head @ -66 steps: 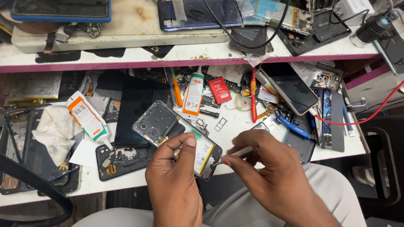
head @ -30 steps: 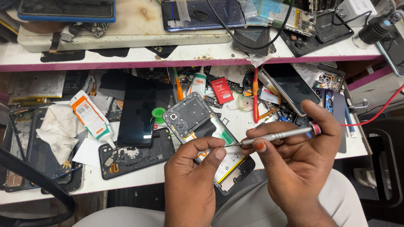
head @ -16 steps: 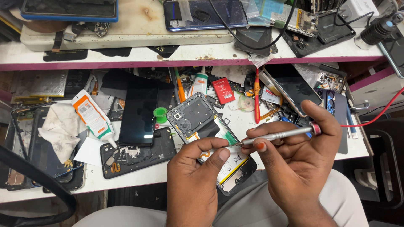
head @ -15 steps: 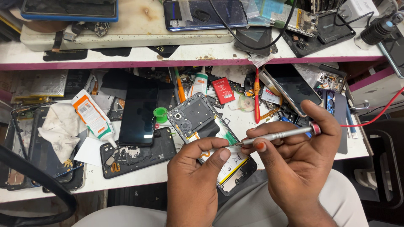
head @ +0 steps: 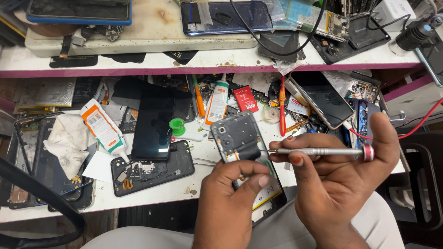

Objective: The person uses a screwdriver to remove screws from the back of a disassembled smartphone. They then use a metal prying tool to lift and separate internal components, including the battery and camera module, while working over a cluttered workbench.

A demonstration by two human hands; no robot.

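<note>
Left hand (head: 233, 203) grips the opened phone (head: 244, 159) tilted at the bench edge, above the lap — right hand (head: 339, 180) pinches a slim screwdriver (head: 318, 151), tip at the phone's right edge. If the tip slips off, it could gouge the board — and any loosened screw could vanish among the cluttered parts.

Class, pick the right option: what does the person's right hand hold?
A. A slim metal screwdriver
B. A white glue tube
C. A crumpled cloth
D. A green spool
A: the right hand grips a slim metal screwdriver, its tip at the opened phone that the left hand steadies.
</note>
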